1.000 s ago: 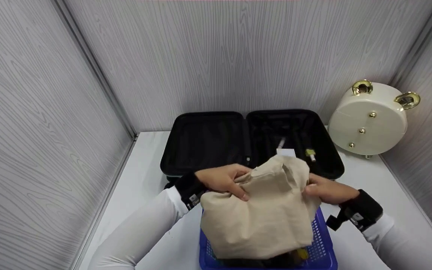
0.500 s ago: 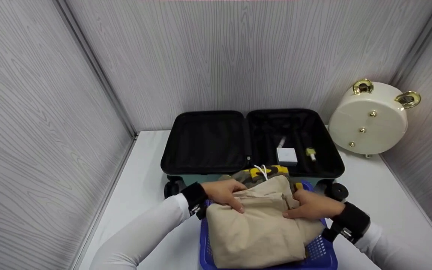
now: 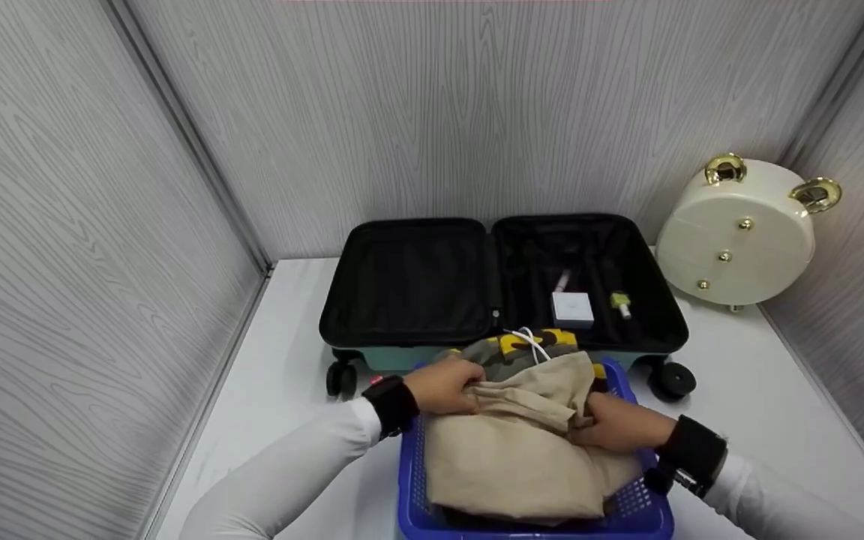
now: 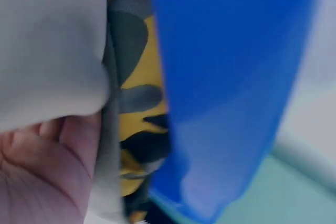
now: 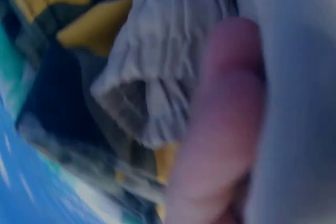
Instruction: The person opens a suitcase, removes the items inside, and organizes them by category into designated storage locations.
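Folded beige pants (image 3: 514,469) lie over a blue plastic basket (image 3: 406,491). My left hand (image 3: 443,386) grips their upper left edge; in the left wrist view its fingers (image 4: 73,142) tuck beneath a fold. My right hand (image 3: 623,425) holds the upper right part, most of its fingers hidden by cloth. A gathered elastic band (image 5: 163,45) shows beside the right thumb in the right wrist view. Behind the beige cloth, yellow and grey camouflage clothing (image 3: 486,358) with a white drawstring sticks up at the basket's far side.
Beyond the basket an open black-lined suitcase (image 3: 417,285) lies flat, wheels toward me. Its right half contains a white box (image 3: 572,309), a small green-and-white item (image 3: 621,304) and a thin pale tube (image 3: 562,280). A round cream case (image 3: 736,247) with gold loops stands back right.
Both hands have lowered the beige pants toward me onto the basket, uncovering the camouflage clothing and the white box. The upper part of the pants is now more crumpled.
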Action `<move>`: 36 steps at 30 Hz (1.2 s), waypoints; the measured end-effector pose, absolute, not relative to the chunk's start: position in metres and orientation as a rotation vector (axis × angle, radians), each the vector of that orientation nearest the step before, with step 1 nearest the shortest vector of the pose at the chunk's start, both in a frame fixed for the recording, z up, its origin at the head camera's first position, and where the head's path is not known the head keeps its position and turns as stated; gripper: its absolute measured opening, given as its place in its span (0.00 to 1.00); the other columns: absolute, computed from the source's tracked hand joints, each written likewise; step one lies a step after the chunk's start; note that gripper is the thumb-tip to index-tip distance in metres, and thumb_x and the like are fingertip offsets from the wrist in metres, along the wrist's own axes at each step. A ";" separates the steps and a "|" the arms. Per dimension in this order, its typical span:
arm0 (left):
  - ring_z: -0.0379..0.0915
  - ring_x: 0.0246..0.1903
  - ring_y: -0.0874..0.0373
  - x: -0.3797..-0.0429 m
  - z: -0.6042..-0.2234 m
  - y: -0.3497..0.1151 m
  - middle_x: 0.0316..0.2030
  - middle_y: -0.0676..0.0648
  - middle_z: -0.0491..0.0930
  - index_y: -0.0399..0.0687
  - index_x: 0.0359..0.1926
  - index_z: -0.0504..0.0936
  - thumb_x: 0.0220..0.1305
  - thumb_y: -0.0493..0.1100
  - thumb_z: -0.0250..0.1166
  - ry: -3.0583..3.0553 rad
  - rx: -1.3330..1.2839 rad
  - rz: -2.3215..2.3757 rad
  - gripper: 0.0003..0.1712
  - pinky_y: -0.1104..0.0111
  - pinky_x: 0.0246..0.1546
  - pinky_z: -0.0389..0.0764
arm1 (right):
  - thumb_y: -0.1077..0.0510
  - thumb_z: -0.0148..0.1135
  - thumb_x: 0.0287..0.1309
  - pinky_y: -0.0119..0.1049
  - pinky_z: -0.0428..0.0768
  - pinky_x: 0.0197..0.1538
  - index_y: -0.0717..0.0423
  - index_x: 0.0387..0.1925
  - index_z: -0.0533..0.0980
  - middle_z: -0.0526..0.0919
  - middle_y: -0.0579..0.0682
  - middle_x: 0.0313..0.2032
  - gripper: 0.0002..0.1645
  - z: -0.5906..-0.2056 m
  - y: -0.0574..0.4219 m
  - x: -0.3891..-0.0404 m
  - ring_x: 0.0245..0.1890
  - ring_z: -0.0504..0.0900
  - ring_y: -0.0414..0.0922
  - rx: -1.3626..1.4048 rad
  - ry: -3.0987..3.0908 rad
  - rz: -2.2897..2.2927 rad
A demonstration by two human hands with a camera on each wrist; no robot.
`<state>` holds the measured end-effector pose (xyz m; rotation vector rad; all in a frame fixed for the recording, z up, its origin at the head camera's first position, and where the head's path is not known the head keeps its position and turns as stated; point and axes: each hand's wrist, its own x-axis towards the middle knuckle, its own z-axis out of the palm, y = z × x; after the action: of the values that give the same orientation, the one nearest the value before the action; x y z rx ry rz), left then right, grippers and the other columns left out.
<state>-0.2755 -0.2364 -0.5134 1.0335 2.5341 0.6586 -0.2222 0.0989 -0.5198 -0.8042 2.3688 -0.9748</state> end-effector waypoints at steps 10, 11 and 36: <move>0.72 0.40 0.60 -0.258 -0.491 -0.239 0.42 0.50 0.78 0.48 0.46 0.81 0.69 0.45 0.74 2.740 1.265 0.571 0.12 0.67 0.43 0.78 | 0.47 0.87 0.53 0.29 0.68 0.30 0.53 0.34 0.69 0.69 0.42 0.27 0.32 -0.464 0.094 -0.216 0.25 0.68 0.34 -0.835 2.772 -1.037; 0.72 0.39 0.61 -0.257 -0.489 -0.239 0.41 0.51 0.79 0.48 0.44 0.82 0.70 0.47 0.75 2.704 1.305 0.578 0.12 0.68 0.42 0.77 | 0.47 0.87 0.53 0.29 0.69 0.30 0.53 0.34 0.70 0.70 0.43 0.27 0.31 -0.463 0.091 -0.216 0.26 0.69 0.35 -0.902 2.757 -1.058; 0.68 0.26 0.68 -0.252 -0.513 -0.261 0.25 0.58 0.77 0.50 0.30 0.84 0.79 0.54 0.66 2.716 1.099 0.870 0.19 0.73 0.30 0.71 | 0.46 0.80 0.63 0.28 0.71 0.30 0.51 0.30 0.74 0.74 0.38 0.24 0.23 -0.496 0.088 -0.218 0.25 0.71 0.30 -0.966 2.668 -1.069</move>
<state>-0.2521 -0.2614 -0.5130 1.0986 2.7160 0.8699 -0.2180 0.0878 -0.4961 -0.9663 2.6682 -1.0687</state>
